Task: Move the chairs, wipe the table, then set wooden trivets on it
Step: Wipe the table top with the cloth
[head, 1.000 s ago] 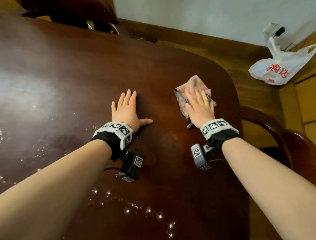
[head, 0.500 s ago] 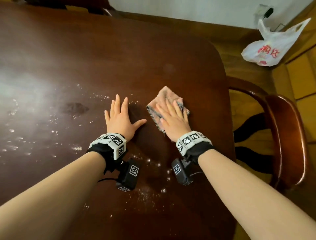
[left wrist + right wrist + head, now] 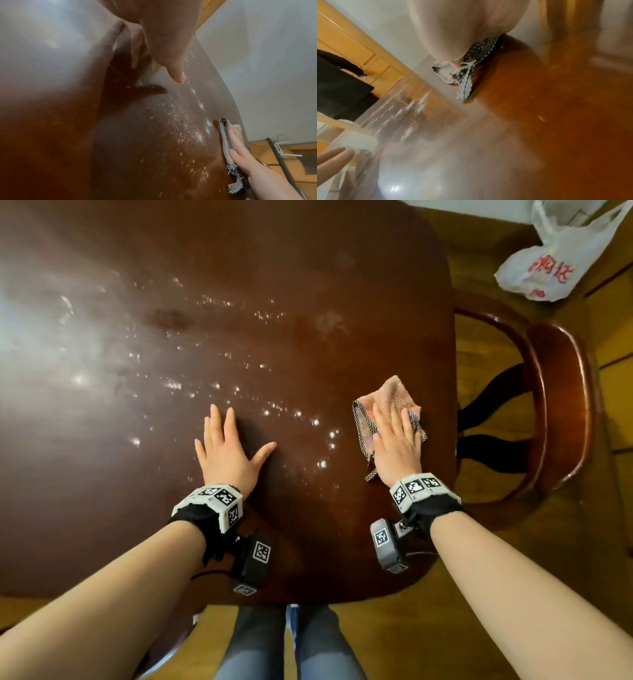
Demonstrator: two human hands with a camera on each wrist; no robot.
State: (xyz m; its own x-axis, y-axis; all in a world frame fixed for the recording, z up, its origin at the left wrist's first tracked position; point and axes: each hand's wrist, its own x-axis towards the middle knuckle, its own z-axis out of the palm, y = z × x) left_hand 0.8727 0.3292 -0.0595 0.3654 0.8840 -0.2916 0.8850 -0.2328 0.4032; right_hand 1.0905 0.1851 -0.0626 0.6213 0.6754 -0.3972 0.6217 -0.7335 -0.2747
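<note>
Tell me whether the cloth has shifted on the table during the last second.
Yes. The cloth under the right hand has come toward the table's near edge, ending close to the right edge by the chair.

Dark brown wooden table (image 3: 308, 285): showing a glossy, polished top beaded with water droplets. Pink woven cloth (image 3: 390, 398): showing a matt, checked-weave edge. Brown wooden chair (image 3: 561, 412): gleaming, lacquered. White plastic bag (image 3: 555, 258): looking crinkled.
</note>
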